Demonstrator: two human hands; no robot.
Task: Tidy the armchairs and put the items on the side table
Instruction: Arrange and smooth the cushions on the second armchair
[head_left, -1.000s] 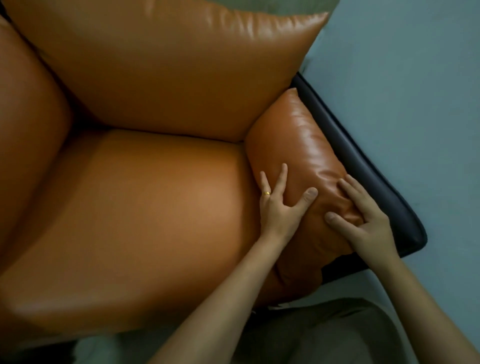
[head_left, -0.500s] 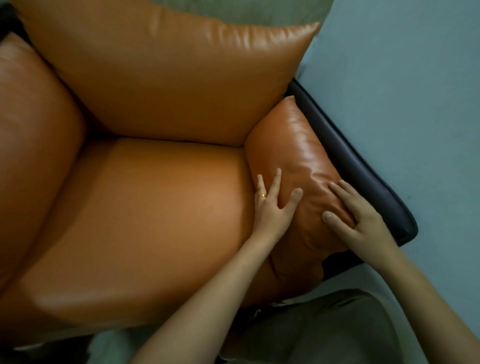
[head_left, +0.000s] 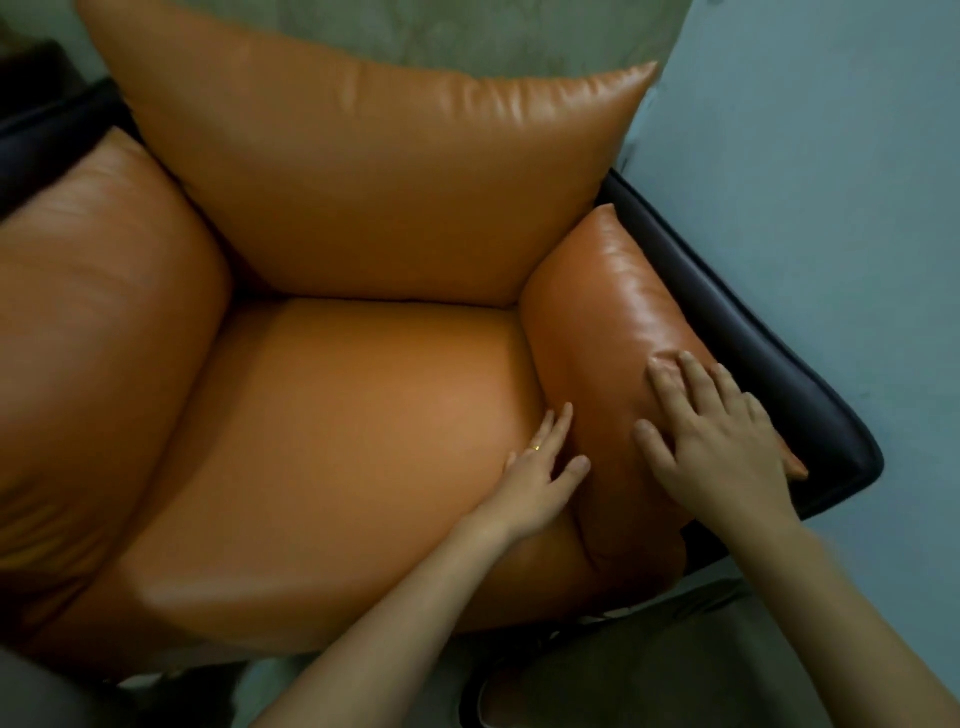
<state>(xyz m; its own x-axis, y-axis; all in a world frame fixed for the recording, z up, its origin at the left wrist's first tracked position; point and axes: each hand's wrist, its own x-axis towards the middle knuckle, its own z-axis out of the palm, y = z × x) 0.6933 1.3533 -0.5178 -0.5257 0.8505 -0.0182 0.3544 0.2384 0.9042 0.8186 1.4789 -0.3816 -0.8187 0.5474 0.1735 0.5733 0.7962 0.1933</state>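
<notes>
The orange armchair (head_left: 374, 364) has its fat left arm cushion (head_left: 104, 338) at nine o'clock and its back cushion (head_left: 374, 171) at twelve. At about four o'clock the left hand (head_left: 540, 467) lies with straight fingers at the crack between the seat (head_left: 311, 493) and the right arm cushion (head_left: 613, 312), holding nothing. The right hand (head_left: 722, 441) lies flat on that cushion, fingers spread wide, holding nothing, just beside the dark frame (head_left: 753, 322) at three o'clock.
</notes>
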